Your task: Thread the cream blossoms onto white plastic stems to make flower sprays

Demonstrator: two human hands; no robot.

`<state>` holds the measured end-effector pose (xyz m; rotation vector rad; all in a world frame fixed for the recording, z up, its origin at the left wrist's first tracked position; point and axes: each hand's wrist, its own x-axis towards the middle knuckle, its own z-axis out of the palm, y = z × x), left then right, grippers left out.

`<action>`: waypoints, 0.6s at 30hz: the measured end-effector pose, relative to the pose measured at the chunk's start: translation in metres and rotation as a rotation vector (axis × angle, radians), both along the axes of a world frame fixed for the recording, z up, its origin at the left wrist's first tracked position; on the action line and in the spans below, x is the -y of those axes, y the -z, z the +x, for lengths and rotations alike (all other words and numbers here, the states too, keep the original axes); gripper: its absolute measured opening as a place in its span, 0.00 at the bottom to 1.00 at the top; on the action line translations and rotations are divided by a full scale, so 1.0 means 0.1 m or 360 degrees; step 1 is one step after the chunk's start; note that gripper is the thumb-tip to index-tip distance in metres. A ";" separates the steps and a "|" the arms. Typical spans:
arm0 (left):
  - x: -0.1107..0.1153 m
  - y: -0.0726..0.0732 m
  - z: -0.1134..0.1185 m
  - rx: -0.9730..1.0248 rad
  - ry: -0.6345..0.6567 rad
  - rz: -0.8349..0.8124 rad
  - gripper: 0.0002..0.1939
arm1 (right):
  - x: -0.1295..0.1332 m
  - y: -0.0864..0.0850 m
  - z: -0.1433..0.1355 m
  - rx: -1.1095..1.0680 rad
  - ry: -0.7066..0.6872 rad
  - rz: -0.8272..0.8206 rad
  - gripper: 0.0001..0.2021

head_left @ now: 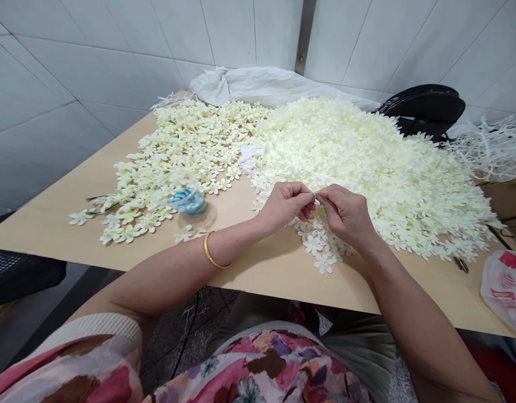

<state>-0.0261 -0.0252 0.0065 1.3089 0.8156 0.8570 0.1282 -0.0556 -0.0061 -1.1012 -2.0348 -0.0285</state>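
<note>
My left hand (288, 206) and my right hand (344, 214) meet at the fingertips over the near edge of a large heap of pale yellow-white fabric flowers (350, 151). Both hands are closed in a pinch, and the small thing between the fingertips is too hidden to name. A few white flowers (324, 262) lie on the table just below my right hand. To the left, a looser spread of cream flowers (178, 145) covers the table. A small clear cup with blue and white contents (190, 202) stands near my left forearm.
Behind the heap, a white plastic sack (275, 87) lies along the tiled wall. A black round object (430, 106) and tangled white strands (493, 148) are at the back right. Small dark scissors (461, 265) and a printed plastic bag (505, 285) lie on the wooden table (258, 271) at the right.
</note>
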 end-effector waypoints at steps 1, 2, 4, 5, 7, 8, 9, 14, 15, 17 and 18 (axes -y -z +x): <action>0.00 0.01 0.00 -0.0005 -0.0006 0.0028 0.07 | 0.00 0.00 -0.01 0.0000 -0.0002 0.0002 0.08; -0.01 0.01 0.00 -0.0009 -0.0013 0.0056 0.07 | 0.01 0.00 -0.02 -0.0011 -0.0004 -0.0005 0.08; -0.02 0.02 -0.01 -0.0009 -0.0024 0.0093 0.07 | 0.02 -0.01 -0.03 -0.0081 -0.0010 -0.0061 0.08; -0.02 0.01 -0.01 -0.0005 -0.0030 0.0099 0.07 | 0.02 -0.02 -0.04 -0.0135 -0.0013 -0.0107 0.08; -0.01 0.00 -0.01 0.0002 -0.0038 0.0090 0.06 | 0.03 -0.04 -0.04 -0.0249 -0.0010 -0.0210 0.08; -0.01 -0.01 0.00 0.0008 -0.0043 0.0079 0.06 | 0.03 -0.04 -0.05 -0.0300 -0.0001 -0.0253 0.08; -0.01 -0.01 0.00 0.0021 -0.0044 0.0067 0.06 | 0.03 -0.05 -0.05 -0.0339 0.0011 -0.0285 0.08; 0.00 -0.02 -0.01 0.0141 -0.0034 -0.0054 0.05 | 0.02 -0.05 -0.04 -0.0353 0.0046 -0.0244 0.07; -0.01 -0.02 -0.01 0.0160 -0.0031 -0.0072 0.04 | 0.02 -0.04 -0.04 -0.0314 0.0047 -0.0200 0.07; -0.02 -0.01 -0.01 0.0184 -0.0032 -0.0080 0.05 | 0.01 -0.02 -0.04 -0.0212 0.0041 -0.0094 0.08; -0.02 -0.01 -0.02 0.0190 -0.0035 -0.0074 0.05 | 0.01 -0.01 -0.03 -0.0153 0.0034 -0.0039 0.08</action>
